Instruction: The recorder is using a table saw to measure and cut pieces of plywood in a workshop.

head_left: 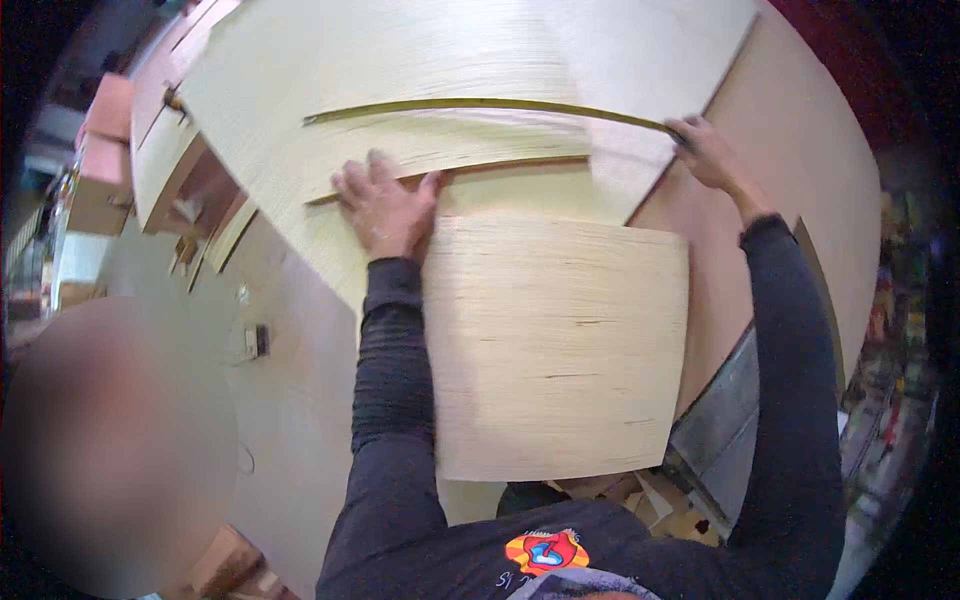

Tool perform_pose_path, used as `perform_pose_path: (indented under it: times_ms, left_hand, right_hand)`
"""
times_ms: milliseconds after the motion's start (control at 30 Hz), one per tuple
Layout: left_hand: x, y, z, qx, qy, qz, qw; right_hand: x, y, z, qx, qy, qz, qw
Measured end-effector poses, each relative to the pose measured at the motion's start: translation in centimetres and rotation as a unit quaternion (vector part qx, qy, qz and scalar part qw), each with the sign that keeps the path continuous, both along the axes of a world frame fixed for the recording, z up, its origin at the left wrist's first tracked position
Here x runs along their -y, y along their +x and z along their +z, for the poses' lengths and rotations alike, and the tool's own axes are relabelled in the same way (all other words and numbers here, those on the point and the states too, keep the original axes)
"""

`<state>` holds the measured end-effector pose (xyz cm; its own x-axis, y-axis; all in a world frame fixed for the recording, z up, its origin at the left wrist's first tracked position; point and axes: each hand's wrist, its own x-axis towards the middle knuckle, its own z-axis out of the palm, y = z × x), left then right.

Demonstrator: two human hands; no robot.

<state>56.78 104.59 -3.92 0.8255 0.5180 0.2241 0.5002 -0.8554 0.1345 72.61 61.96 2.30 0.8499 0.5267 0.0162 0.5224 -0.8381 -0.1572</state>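
Observation:
A tape measure (480, 103) has its yellow blade drawn out from right to left above a narrow plywood strip (510, 148). My right hand (712, 158) is closed around the dark end of the tape, on the right. With fingers spread, my left hand (390, 208) lies on the left part of the strip, close to its near edge. Nearer to me is a squarish pale plywood panel (560, 340) with fine dark grain marks. Beneath the strip and tape spreads a large pale plywood sheet (460, 50).
A brownish sheet (780, 110) extends along the right. Wood offcuts (232, 235) and a small dark-faced object (257, 341) are on the left, below the sheet's edge. Cardboard boxes (100, 190) stand farther left. Scraps (660, 505) lie near my body. A blurred area covers the lower left.

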Motion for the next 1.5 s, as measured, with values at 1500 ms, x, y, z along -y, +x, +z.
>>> perform_pose_path:
  times_ms: [1500]
  left_hand:
    - [0.7,0.0,1.1,-0.011,-0.058,0.006,0.998]
  right_hand:
    - [-1.4,2.7,-1.6,0.026,-0.107,-0.077,0.991]
